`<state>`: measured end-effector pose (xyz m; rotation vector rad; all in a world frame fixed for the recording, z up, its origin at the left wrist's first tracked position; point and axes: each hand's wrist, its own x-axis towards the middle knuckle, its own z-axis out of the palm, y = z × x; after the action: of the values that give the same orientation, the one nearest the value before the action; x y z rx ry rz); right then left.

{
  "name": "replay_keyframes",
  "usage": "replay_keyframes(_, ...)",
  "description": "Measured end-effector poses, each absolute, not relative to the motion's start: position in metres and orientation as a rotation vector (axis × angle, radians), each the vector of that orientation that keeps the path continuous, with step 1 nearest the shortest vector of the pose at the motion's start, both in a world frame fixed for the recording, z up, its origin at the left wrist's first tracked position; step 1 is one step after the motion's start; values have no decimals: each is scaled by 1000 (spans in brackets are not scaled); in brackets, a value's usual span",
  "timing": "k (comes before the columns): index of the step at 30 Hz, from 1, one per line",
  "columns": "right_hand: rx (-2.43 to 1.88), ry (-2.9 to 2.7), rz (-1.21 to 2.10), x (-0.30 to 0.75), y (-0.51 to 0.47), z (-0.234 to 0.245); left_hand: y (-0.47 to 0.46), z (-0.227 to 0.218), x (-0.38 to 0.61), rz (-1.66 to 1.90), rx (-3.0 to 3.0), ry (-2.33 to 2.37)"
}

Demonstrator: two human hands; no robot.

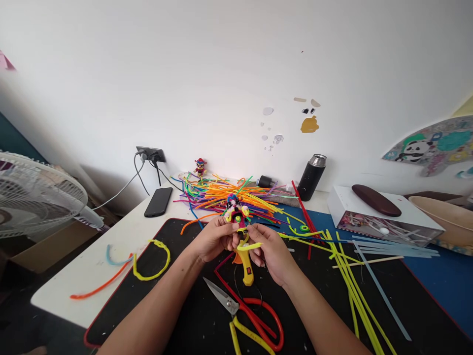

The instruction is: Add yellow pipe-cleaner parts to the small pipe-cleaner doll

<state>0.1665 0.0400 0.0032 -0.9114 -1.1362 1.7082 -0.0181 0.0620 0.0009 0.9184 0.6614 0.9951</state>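
Observation:
Both my hands meet over a black mat (388,296) at the table's middle. My left hand (214,239) is closed round a small multicoloured pipe-cleaner figure (236,212). My right hand (269,251) pinches a short yellow pipe cleaner (248,245) that runs across the figure's lower part. Just under the hands lies a yellow glue gun (247,270). Red-handled scissors (251,310) lie open on the mat in front of me.
A heap of coloured pipe cleaners (229,195) sits behind the hands, long yellow ones (351,286) to the right. A phone (158,201), a small figure (200,166), a black flask (312,176), a white box (384,217) and a fan (37,195) stand around.

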Motion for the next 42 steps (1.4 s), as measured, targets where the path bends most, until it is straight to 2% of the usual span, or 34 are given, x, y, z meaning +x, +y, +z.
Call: replay_keyframes(42,-898,-1101,1717,166,43,1,65,-5,-18,999,894,659)
